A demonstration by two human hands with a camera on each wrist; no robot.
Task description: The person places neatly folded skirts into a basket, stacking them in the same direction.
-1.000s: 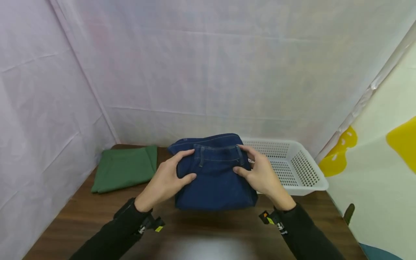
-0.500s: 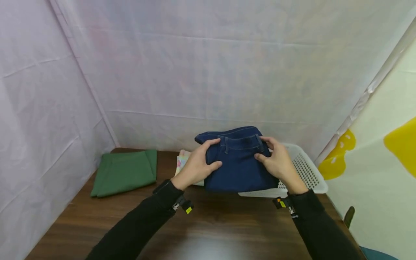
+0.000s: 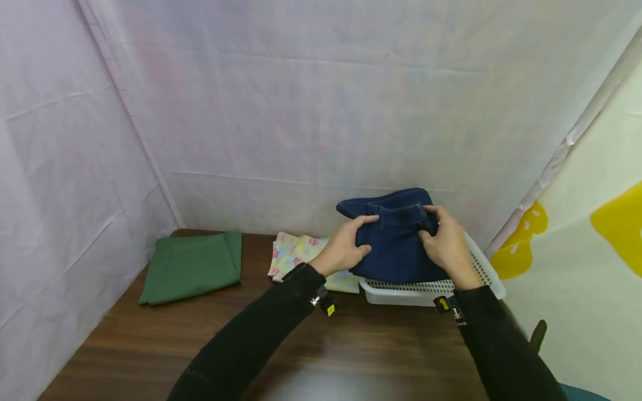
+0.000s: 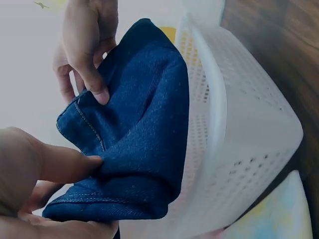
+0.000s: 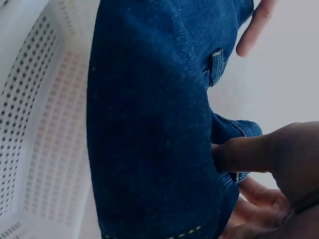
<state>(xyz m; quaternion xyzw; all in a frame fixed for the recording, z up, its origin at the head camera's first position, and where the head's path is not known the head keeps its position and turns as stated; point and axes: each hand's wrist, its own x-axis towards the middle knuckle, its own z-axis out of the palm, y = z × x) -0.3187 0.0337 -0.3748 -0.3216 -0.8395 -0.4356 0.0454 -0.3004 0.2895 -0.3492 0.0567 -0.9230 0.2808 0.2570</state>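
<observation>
From my end, head feed: jeans (image 3: pixel 396 259) held up over the basket (image 3: pixel 401 298) at 4 o'clock, both hands on them. Done, by my read: jeans gathered into a compact folded bundle and brought above the basket. Not done: they're not let go; can't tell if any fold touches the basket. I'd call it midway. Left hand (image 3: pixel 345 248) pinches the bundle's 9 o'clock edge, thumb on the near face, fingers behind; right hand (image 3: pixel 446 242) pinches the 3 o'clock edge, same way. Green cloth (image 3: pixel 193 270) lies folded flat at 8 o'clock, floral cloth (image 3: pixel 288 253) at 7, just beside the basket and partly hidden by the left arm; neither is being touched. Surface: dark brown wood-grain table (image 3: pixel 381 345), glare patch toward 6. Room: pale creased back sheet (image 3: pixel 321 111) at 12, another sheet at 9, a cream panel (image 3: pixel 572 301) with yellow shapes at 3. Small dark object (image 3: pixel 538 335) past the table edge at 4, can't make it out.
</observation>
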